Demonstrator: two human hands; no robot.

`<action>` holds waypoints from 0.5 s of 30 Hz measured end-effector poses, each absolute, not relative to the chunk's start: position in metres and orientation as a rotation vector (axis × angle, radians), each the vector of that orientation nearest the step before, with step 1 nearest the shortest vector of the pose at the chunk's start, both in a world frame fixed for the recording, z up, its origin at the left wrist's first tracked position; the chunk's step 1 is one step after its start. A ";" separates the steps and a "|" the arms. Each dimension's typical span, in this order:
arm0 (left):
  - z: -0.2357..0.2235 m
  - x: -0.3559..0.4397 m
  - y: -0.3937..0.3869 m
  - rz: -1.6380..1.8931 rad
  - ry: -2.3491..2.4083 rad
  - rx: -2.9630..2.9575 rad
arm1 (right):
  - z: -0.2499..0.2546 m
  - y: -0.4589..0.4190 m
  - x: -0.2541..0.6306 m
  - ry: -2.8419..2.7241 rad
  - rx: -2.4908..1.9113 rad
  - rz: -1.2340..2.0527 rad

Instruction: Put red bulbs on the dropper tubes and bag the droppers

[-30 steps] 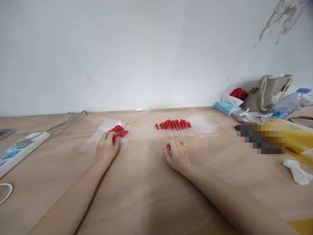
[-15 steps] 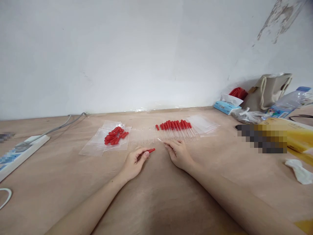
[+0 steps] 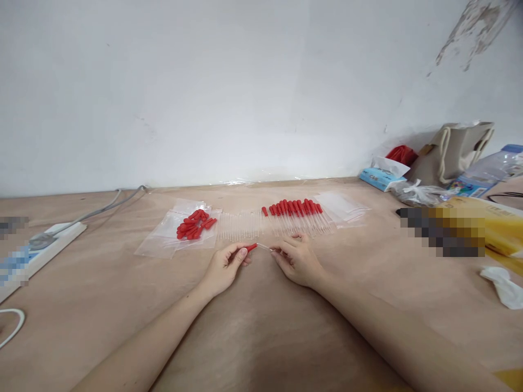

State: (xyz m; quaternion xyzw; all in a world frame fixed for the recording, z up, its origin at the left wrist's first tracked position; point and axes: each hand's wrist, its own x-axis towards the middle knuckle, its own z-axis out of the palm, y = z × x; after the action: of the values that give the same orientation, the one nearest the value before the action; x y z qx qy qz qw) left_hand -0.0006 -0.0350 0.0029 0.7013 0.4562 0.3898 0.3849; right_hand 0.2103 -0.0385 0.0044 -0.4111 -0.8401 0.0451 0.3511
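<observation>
Between thumb and fingers, my left hand (image 3: 224, 268) pinches a red rubber dropper bulb (image 3: 252, 247) that points right. My right hand (image 3: 299, 258) grips a clear glass dropper tube (image 3: 265, 247), its free end at the mouth of the bulb. Whether the tube has entered the bulb is too small to tell. Beyond my hands lies a row of bare clear tubes (image 3: 239, 226). To its right are several droppers with red bulbs fitted (image 3: 296, 208). Loose red bulbs (image 3: 192, 224) are heaped on clear plastic bags at the left.
More clear bags (image 3: 343, 207) lie right of the finished droppers. A power strip (image 3: 61, 239) with a grey cable is at far left. At right are a blue tissue pack (image 3: 382, 178), a plastic bottle (image 3: 486, 171), a yellow package (image 3: 486, 223) and a crumpled tissue (image 3: 502, 286).
The glass tube in my right hand has swung down and left to meet the red bulb. My left hand has barely shifted, still pinching the bulb.
</observation>
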 end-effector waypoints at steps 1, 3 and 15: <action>0.003 -0.001 -0.035 0.986 1.163 1.789 | 0.005 -0.039 0.210 -2.180 -1.059 0.120; 0.003 -0.001 -0.036 0.968 1.167 1.790 | 0.005 -0.040 0.209 -2.194 -1.040 0.129; 0.008 -0.003 -0.039 0.964 1.076 2.075 | 0.001 -0.036 0.213 -2.253 -0.923 0.242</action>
State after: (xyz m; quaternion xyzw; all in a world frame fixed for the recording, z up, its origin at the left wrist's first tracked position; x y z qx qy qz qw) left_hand -0.0033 -0.0385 0.0084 0.7825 0.4057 0.3635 0.3017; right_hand 0.2127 -0.0361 0.0013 -0.3545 -0.8659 0.0928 0.3404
